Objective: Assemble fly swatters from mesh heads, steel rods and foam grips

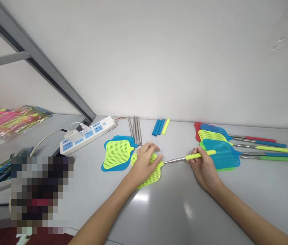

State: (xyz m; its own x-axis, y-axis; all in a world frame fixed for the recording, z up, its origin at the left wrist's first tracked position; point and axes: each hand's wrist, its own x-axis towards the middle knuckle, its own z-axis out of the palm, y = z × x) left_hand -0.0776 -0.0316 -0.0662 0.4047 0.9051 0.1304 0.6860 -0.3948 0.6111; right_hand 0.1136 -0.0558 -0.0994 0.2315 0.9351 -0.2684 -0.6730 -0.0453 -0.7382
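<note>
A yellow-green fly swatter (156,177) lies across the table in front of me, its metal rod running right to a yellow handle. My right hand (205,167) is closed around that handle, thumb on top. Over the swatter's mesh head rests my left hand (145,162), thumb apart from the fingers, partly covering the mesh. Left of it, a loose yellow swatter head (117,154) lies on blue ones (105,167). Beyond my left hand are several bare metal rods (137,131). Several blue handle sleeves (158,127) and one yellow sleeve (165,126) lie near the wall.
Several complete fly swatters (225,154) in red, blue, yellow and green are stacked on the right, handles pointing right. A white power strip (90,134) with plugged-in cords sits at the left, beside a metal frame post (64,92). Plastic-bagged goods (13,120) lie further left.
</note>
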